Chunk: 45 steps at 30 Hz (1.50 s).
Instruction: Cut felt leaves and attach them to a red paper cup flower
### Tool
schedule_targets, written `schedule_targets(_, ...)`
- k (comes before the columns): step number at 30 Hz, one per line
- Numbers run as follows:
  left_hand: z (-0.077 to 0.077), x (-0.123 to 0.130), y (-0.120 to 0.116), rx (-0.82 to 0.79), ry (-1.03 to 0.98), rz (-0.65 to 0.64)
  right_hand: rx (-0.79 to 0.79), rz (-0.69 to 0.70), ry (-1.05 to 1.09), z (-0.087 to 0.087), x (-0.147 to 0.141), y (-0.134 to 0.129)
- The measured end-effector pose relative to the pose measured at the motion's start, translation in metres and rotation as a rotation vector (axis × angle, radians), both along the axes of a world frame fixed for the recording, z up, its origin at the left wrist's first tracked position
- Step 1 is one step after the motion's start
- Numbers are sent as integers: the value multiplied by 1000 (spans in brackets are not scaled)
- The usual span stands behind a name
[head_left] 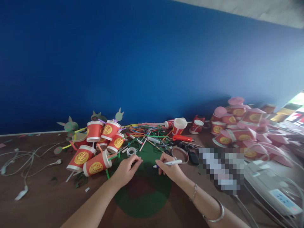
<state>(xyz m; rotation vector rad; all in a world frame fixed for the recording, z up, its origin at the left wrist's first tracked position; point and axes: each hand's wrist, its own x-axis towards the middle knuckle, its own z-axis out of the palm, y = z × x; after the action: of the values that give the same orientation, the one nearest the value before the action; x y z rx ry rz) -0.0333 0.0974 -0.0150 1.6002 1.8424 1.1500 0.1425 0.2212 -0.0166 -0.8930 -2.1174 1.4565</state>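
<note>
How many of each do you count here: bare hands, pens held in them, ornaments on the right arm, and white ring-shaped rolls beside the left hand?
Hands: 2 (left hand, right hand)
Held pen: 1
Chain bracelet: 1
Bangle: 1
White roll: 1
Total: 6

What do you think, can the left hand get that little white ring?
Probably yes: the white ring lies just beyond the left hand, and nothing seems to stand between them.
</note>
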Motion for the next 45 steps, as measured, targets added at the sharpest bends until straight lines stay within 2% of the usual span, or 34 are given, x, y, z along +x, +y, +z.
schedule_targets(6,0,0,0,-1,2,-11,172,18,-19,-3,2,2)
schedule_targets(10,-1,0,0,1,-12,-9,205,53,-49,-6,2,2)
schedule_targets(23,-8,-2,1,34,-3,-21,225,68,-98,1,1,-1)
schedule_targets(34,-8,-3,1,40,12,-27,292,56,-94,-4,1,0)
schedule_targets(45,-12,-3,1,43,6,-21,291,54,-101,-7,2,2)
